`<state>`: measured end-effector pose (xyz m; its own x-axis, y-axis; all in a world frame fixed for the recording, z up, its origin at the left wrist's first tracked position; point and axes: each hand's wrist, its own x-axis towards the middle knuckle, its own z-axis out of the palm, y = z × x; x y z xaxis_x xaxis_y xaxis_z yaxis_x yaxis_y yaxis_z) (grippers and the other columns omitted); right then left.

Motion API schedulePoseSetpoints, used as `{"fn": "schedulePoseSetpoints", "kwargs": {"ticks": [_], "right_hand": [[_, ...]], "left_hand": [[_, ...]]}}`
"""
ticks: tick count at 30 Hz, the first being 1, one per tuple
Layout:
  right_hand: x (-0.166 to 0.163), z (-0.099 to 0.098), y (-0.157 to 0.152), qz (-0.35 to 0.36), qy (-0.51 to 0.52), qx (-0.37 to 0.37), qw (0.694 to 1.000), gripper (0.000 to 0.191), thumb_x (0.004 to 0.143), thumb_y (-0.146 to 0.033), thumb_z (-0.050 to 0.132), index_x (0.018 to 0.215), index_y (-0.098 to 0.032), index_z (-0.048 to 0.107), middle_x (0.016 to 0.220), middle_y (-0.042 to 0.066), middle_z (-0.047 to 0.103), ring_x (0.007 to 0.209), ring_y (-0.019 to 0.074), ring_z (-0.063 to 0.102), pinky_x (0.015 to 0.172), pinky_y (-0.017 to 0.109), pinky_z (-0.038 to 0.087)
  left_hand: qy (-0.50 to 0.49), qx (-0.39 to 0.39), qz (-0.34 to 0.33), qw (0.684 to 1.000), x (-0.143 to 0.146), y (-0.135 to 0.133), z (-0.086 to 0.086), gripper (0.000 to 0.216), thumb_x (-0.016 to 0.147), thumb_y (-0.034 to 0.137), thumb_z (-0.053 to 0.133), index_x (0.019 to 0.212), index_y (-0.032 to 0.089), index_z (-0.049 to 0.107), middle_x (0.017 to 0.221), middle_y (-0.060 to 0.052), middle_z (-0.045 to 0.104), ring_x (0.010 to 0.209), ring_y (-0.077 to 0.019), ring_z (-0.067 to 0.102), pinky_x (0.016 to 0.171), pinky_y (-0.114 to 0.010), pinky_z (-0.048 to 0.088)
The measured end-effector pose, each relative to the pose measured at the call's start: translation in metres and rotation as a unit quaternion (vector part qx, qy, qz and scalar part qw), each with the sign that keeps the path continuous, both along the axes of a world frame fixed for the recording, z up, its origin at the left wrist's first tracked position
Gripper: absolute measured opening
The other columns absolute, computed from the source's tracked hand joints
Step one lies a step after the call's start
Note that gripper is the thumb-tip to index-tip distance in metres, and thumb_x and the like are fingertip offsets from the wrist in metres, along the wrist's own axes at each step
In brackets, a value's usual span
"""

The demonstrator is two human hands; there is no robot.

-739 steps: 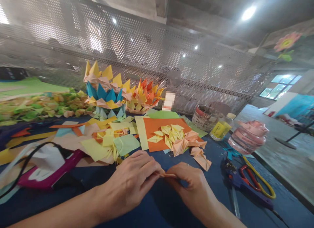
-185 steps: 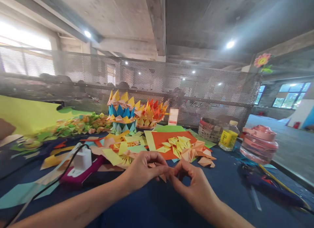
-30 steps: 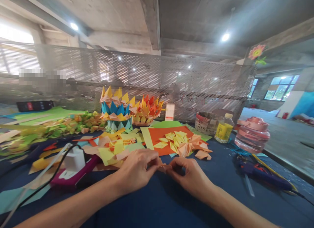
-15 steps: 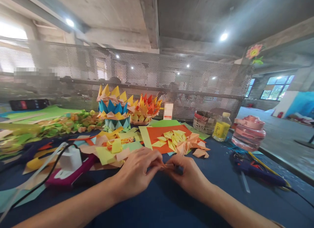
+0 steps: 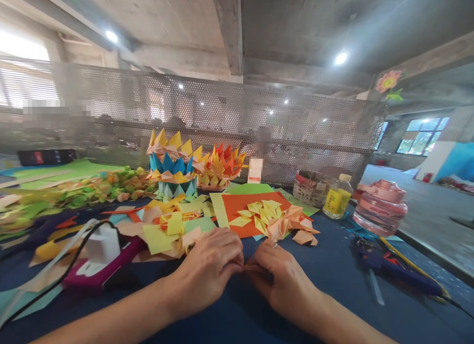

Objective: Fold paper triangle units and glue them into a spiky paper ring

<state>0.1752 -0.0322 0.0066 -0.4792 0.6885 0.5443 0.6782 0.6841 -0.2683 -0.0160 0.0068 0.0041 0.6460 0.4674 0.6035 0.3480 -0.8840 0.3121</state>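
Note:
Between my two hands is a small peach-coloured piece of folded paper (image 5: 252, 268), mostly hidden by my fingers. My left hand (image 5: 213, 260) pinches its left end with thumb and fingertips. At its other end my right hand (image 5: 279, 270) is closed on it, fingers bent round. Just beyond my hands lie yellow folded paper pieces (image 5: 264, 211) and peach folded paper pieces (image 5: 285, 223) on an orange sheet (image 5: 237, 205). Loose yellow, peach and green paper slips (image 5: 161, 235) are spread to the left of my left hand.
Folded-paper crowns (image 5: 172, 163) stand at the back. A magenta power strip (image 5: 89, 275) with a white plug and cables sits left. Right are a glue gun (image 5: 403, 275), a pink water bottle (image 5: 381, 208), a yellow-labelled bottle (image 5: 337, 198) and a basket (image 5: 309, 188). A perforated screen (image 5: 215, 107) rises behind.
My hands have come slightly down and closer to me, still on the peach paper. The whole view has shifted a little, moving the things on the right outward.

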Motion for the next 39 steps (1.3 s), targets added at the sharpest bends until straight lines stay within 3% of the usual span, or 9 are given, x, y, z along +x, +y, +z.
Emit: {"fn": "schedulePoseSetpoints", "kwargs": {"ticks": [14, 28, 39], "right_hand": [[0.0021, -0.0055, 0.0022, -0.006, -0.046, -0.025, 0.999, 0.004, 0.082, -0.013, 0.062, 0.082, -0.017, 0.060, 0.077, 0.003, 0.062, 0.071, 0.0153, 0.056, 0.066, 0.025, 0.040], [0.0030, -0.0084, 0.0038, -0.055, -0.080, -0.009, 0.995, 0.015, 0.082, -0.011, 0.057, 0.071, -0.019, 0.050, 0.068, 0.000, 0.056, 0.061, 0.0140, 0.049, 0.060, 0.026, 0.035], [0.0006, -0.0052, 0.0008, -0.003, -0.068, 0.009, 0.998, 0.014, 0.088, -0.014, 0.053, 0.075, -0.018, 0.053, 0.074, 0.003, 0.059, 0.069, 0.0157, 0.052, 0.065, 0.027, 0.038]], "left_hand": [[0.033, 0.070, 0.004, 0.997, 0.0023, 0.0012, -0.0018, 0.017, 0.087, 0.006, 0.048, 0.072, 0.015, 0.051, 0.073, -0.001, 0.054, 0.073, -0.0155, 0.048, 0.074, -0.031, 0.036], [0.061, 0.039, 0.004, 0.997, 0.0029, 0.0018, -0.0059, 0.013, 0.089, 0.011, 0.048, 0.079, 0.017, 0.054, 0.077, -0.001, 0.058, 0.077, -0.0162, 0.051, 0.078, -0.032, 0.037], [0.044, 0.120, -0.018, 0.992, 0.0017, -0.0040, -0.0038, 0.028, 0.088, 0.002, 0.035, 0.071, 0.014, 0.053, 0.070, -0.004, 0.055, 0.074, -0.0172, 0.048, 0.072, -0.030, 0.040]]}}
